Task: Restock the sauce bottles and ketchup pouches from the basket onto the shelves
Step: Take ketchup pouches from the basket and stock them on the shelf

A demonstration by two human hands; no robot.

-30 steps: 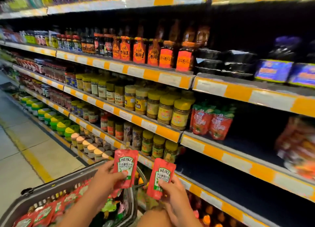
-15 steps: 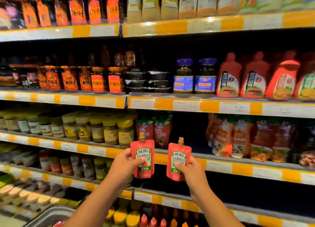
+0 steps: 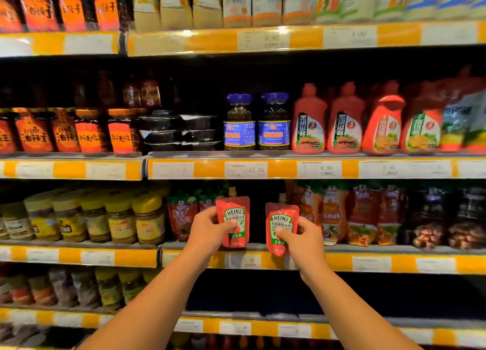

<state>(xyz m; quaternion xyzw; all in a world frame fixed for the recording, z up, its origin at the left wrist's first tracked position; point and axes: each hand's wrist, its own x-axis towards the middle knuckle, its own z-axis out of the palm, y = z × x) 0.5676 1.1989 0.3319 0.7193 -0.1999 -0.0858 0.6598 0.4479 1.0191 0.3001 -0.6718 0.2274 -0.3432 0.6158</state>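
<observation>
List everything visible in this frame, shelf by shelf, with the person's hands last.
Heinz pouches: two, red, one in each hand, at the gap in the third shelf.
Cartons: several, pale, top shelf.
Orange-label jars: a row, dark, second shelf, left.
Blue-label jars: two, dark, second shelf, middle.
Squeeze bottles: four, red, second shelf, right.
Yellow-lid jars: a row, third shelf, left.
Left hand: grips the left pouch.
Right hand: grips the right pouch.

Two red Heinz ketchup pouches stand upright, side by side but apart, at the shelf's front edge. The left pouch sits slightly higher than the right pouch. Both have tan spout caps.
</observation>
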